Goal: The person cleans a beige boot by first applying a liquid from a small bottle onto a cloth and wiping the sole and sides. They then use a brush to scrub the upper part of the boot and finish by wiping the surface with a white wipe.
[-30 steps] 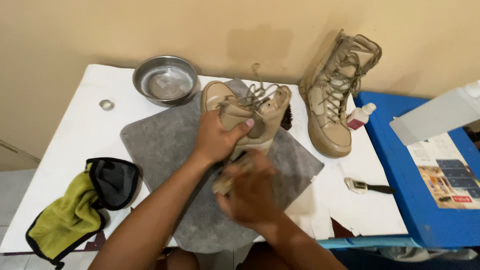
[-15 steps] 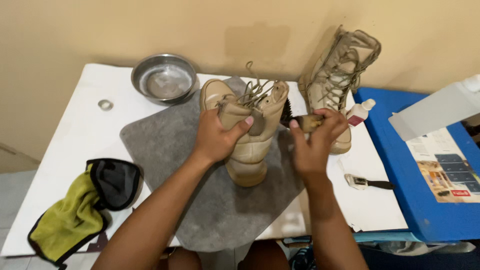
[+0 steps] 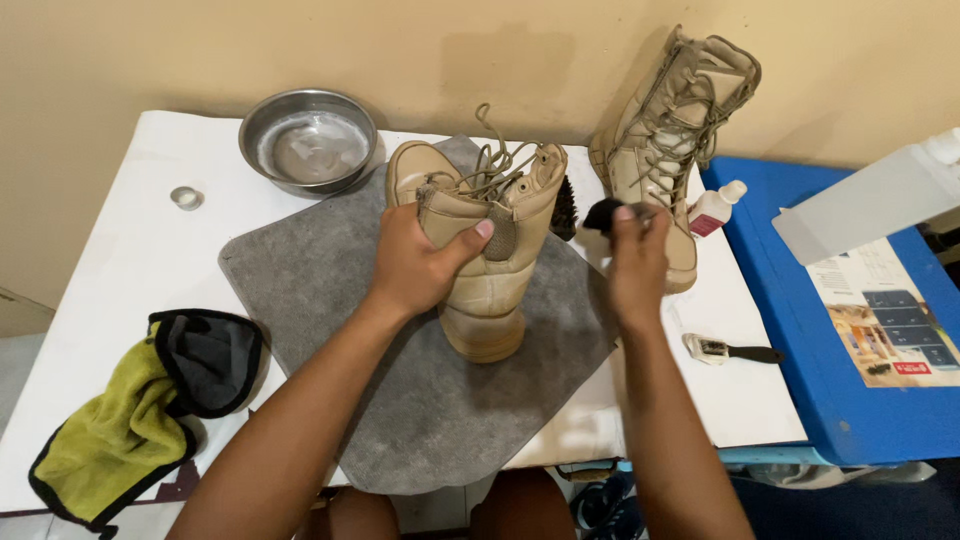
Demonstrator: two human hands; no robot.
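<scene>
Two hands work over a grey mat (image 3: 400, 400) on a white table (image 3: 120, 270): left hand (image 3: 420, 265) grips a tan boot (image 3: 490, 260), right hand (image 3: 637, 265) pinches a dark brush (image 3: 602, 213).

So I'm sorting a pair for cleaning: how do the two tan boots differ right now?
The near boot stands on the grey mat, gripped by the left hand; the far boot leans against the wall, off the mat and unheld. The near boot's laces hang loose; the far boot's are threaded. Both are tan, tall lace-ups.

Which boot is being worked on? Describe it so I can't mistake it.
On the white table, find the grey mat. The tan boot on it is gripped by the left hand. The other boot, still laced, stands off the mat by the wall.
</scene>
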